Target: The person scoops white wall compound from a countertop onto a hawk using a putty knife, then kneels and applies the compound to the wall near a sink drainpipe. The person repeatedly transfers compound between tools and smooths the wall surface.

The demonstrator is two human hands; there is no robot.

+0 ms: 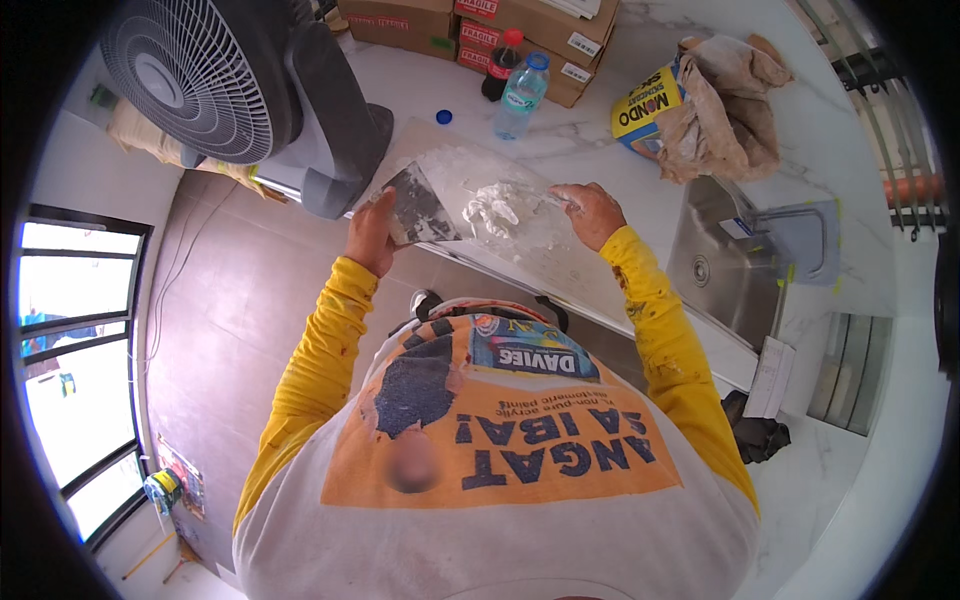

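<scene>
My left hand (374,228) grips a square, putty-smeared metal plate (420,205), tilted over the left side of a pale, powder-dusted board (545,265) on the counter. A lumpy heap of white paste (490,210) lies on the board between my hands. My right hand (592,213), at the board's right side, is closed on a thin scraper (556,197), which is mostly hidden by my fingers and hard to make out against the paste.
A grey fan (200,80) stands back left. Behind the board are a blue cap (443,117), a water bottle (520,100), a dark red-capped bottle (500,65) and cardboard boxes (400,25). A crumpled paper sack (720,120) and steel sink (715,260) are at right.
</scene>
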